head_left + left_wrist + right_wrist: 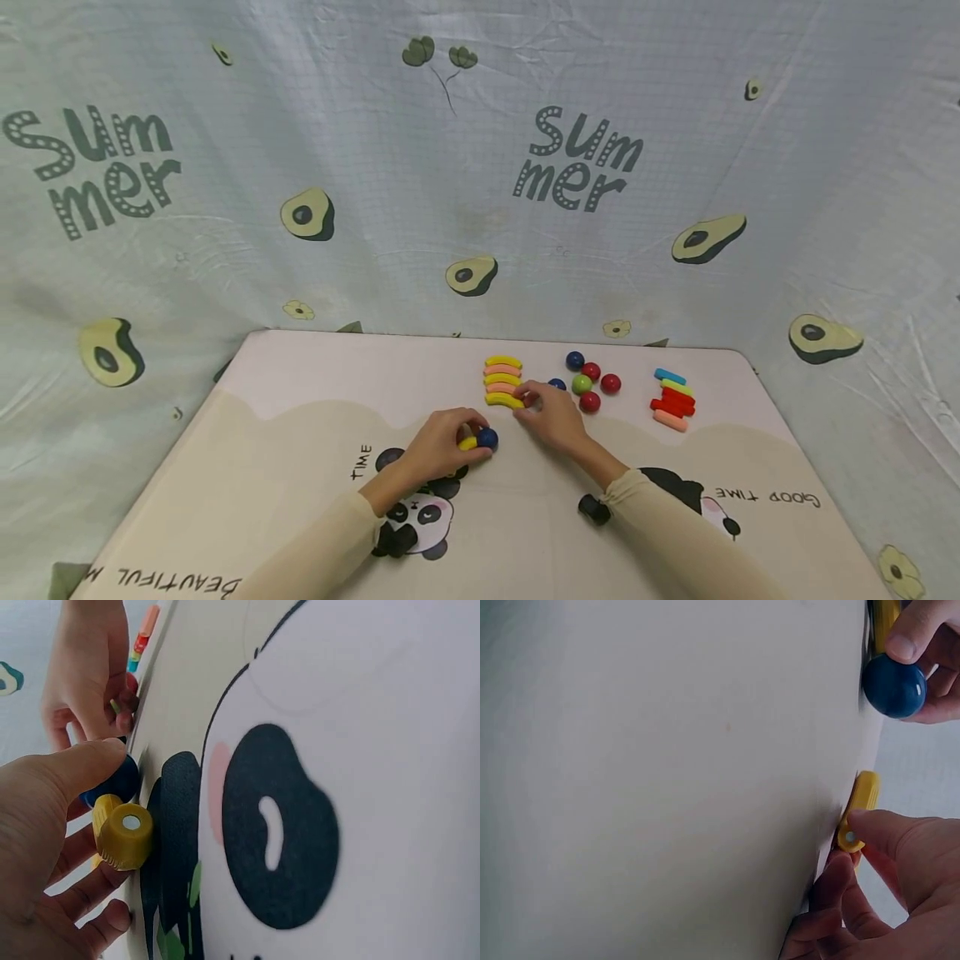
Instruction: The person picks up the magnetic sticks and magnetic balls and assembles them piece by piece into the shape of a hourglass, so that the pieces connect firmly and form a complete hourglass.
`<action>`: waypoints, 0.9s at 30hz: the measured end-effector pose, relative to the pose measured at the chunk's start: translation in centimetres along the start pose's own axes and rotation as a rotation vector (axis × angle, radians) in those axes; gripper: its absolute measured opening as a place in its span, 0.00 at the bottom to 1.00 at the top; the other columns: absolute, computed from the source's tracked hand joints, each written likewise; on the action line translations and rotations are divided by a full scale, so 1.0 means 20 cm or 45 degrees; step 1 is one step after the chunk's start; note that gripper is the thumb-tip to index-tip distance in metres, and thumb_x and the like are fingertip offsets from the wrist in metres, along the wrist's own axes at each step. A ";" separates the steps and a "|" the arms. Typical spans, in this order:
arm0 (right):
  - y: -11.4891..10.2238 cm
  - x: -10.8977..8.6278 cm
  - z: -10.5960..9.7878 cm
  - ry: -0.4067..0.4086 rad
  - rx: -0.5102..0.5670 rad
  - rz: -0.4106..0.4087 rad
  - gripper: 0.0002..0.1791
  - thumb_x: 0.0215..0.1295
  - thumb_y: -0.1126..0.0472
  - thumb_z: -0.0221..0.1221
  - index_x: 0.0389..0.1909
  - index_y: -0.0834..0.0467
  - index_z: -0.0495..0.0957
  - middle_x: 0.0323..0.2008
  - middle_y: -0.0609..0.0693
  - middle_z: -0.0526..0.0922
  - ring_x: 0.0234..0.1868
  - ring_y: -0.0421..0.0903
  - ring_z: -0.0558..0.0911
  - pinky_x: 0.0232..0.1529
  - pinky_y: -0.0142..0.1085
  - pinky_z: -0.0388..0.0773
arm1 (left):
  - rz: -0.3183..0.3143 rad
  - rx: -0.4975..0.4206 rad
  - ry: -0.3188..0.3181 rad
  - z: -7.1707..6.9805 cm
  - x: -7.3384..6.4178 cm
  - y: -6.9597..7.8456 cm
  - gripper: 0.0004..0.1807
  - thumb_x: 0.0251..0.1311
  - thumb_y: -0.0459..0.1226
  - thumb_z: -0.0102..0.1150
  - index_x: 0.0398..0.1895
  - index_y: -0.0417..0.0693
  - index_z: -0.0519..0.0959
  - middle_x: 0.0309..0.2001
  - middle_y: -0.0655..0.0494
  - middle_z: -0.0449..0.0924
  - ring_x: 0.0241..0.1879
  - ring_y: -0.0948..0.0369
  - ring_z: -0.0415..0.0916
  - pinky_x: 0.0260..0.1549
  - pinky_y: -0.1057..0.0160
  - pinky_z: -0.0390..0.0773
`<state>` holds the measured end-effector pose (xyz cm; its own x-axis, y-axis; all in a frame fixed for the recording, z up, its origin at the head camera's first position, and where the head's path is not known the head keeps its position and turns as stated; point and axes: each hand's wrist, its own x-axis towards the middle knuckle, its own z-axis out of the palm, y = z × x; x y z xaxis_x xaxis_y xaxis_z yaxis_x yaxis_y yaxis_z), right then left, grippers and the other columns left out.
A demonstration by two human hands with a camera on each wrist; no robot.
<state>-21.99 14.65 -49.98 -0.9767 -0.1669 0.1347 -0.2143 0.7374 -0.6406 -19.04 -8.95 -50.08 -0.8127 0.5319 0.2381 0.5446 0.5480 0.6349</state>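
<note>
My left hand [442, 443] grips a dark blue ball [487, 438] just above the printed panda, its thumb against the ball. A yellow curved stick [468, 443] meets the ball inside that grasp; its end shows a silver dot in the left wrist view. Farther forward, my right hand [553, 417] pinches the right end of another yellow curved stick [864, 793], the nearest in a row. In the head view, yellow and salmon curved sticks [502, 370] lie stacked side by side beyond it. The right fingers partly cover this stick's end.
Loose red, blue and green balls [582, 384] lie beyond my right hand. Short straight sticks [672, 402] in blue, green, red and salmon sit farther right. A printed cloth wall [390, 275] rises behind the table's back edge.
</note>
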 end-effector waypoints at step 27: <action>0.11 -0.24 -0.15 -0.068 0.075 -0.015 0.11 0.60 0.64 0.73 0.41 0.52 0.85 0.30 0.41 0.80 0.27 0.41 0.73 0.30 0.31 0.71 | -0.022 -0.022 -0.003 0.00 0.01 -0.01 0.17 0.57 0.40 0.76 0.48 0.47 0.84 0.37 0.60 0.82 0.31 0.63 0.73 0.31 0.68 0.75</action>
<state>-17.74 19.04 -49.75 -0.9720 -0.2111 0.1033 -0.2236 0.6955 -0.6829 -19.26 -8.99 -50.08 -0.8215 0.5238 0.2251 0.5266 0.5458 0.6517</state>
